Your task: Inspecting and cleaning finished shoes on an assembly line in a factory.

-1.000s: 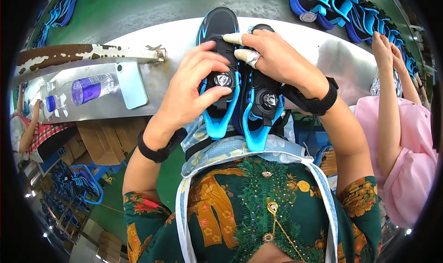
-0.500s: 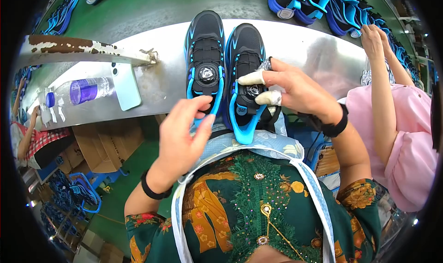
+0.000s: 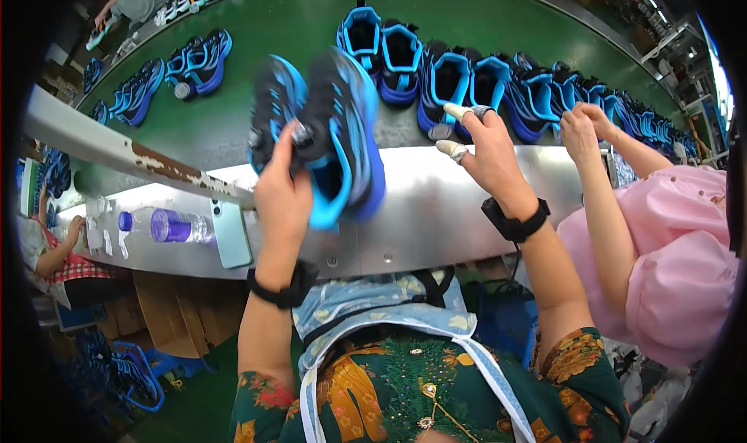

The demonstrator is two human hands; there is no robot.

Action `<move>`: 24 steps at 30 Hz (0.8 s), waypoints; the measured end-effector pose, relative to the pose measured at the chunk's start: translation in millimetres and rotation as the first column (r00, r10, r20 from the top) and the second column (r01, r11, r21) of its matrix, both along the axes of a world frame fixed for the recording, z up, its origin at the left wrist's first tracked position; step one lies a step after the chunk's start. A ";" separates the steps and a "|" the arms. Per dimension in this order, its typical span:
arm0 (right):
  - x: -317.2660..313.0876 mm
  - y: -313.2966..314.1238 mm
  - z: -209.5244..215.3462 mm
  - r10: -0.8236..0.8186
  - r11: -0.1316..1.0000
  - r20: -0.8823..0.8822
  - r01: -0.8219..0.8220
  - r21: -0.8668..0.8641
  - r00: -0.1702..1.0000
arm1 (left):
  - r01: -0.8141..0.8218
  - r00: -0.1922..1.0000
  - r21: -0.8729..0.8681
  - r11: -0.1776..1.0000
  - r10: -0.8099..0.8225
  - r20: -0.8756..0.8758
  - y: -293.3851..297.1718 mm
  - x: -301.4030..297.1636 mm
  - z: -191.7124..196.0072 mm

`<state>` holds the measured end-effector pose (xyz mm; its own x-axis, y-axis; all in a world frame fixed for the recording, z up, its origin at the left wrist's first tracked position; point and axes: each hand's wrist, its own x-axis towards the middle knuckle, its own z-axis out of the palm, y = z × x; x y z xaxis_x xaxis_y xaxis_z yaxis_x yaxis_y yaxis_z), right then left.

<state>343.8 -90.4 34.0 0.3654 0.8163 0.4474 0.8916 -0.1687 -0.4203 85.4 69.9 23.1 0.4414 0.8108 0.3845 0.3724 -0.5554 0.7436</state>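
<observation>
My left hand (image 3: 280, 210) is closed on a pair of black sneakers (image 3: 355, 128) with bright blue collars and purple-blue soles. The pair hangs tilted above the metal ledge, slightly blurred, with the fingers gripping near the inner collars and round dial. My right hand (image 3: 496, 159) holds nothing. Its thumb and a finger, both in pale finger covers, are spread apart in front of another pair of the same sneakers (image 3: 450, 81) on the green surface. From this view I cannot tell whether a fingertip touches that pair.
A metal ledge (image 3: 436, 210) runs along the green work surface (image 3: 296, 23). On its left lie a mint phone (image 3: 232, 237) and a purple-labelled bottle (image 3: 179, 227), beneath a chipped white bar (image 3: 117, 143). More sneakers (image 3: 537, 97) line the right, near a pink-clothed co-worker's hands (image 3: 582, 132).
My left hand has taken hold of the pair of sneakers and raised it leftward off the ledge. My right hand has let go and reached forward. The view has tilted up toward the green surface.
</observation>
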 end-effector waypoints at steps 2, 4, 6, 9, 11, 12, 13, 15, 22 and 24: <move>18.9 26.3 -24.6 -0.143 0.989 0.208 0.148 -0.007 0.968 | -0.154 0.988 0.211 0.965 0.156 0.007 59.1 26.0 -5.2; 37.8 42.3 -51.5 -0.196 0.975 0.281 0.218 -0.050 0.939 | -0.235 0.939 0.179 0.955 0.271 -0.214 117.8 59.0 -4.9; 58.1 51.1 -71.4 -0.233 0.958 0.238 0.265 -0.110 0.943 | -0.232 0.915 0.225 0.946 0.290 -0.280 171.3 86.1 -7.1; 76.8 58.6 -73.7 -0.239 0.948 0.256 0.282 -0.148 0.937 | -0.138 0.888 0.303 0.943 0.254 -0.384 256.6 97.1 -21.5; 107.6 54.7 -72.4 -0.306 0.908 0.303 0.372 -0.193 0.903 | -0.060 0.855 0.290 0.955 0.198 -0.478 294.5 108.8 -15.6; 125.1 58.9 -68.1 -0.332 0.884 0.363 0.422 -0.202 0.870 | -0.050 0.817 0.274 0.961 0.197 -0.542 314.2 112.7 -14.0; 142.9 60.0 -59.6 -0.346 0.862 0.381 0.451 -0.231 0.857 | -0.102 0.788 0.294 0.950 0.258 -0.560 328.1 122.7 -14.3; 172.6 66.9 -49.2 -0.377 0.826 0.418 0.504 -0.253 0.826 | -0.222 0.712 0.346 0.912 0.394 -0.581 336.8 139.2 -3.2; 97.2 132.5 -8.9 -0.021 0.975 0.030 0.027 -0.221 0.999 | 0.387 0.841 0.134 0.912 -0.289 -0.456 196.4 179.2 -6.4; 72.6 149.1 -20.8 0.061 0.937 0.028 -0.048 -0.347 0.998 | 0.382 0.869 0.298 0.875 -0.230 -0.439 163.2 186.7 -63.7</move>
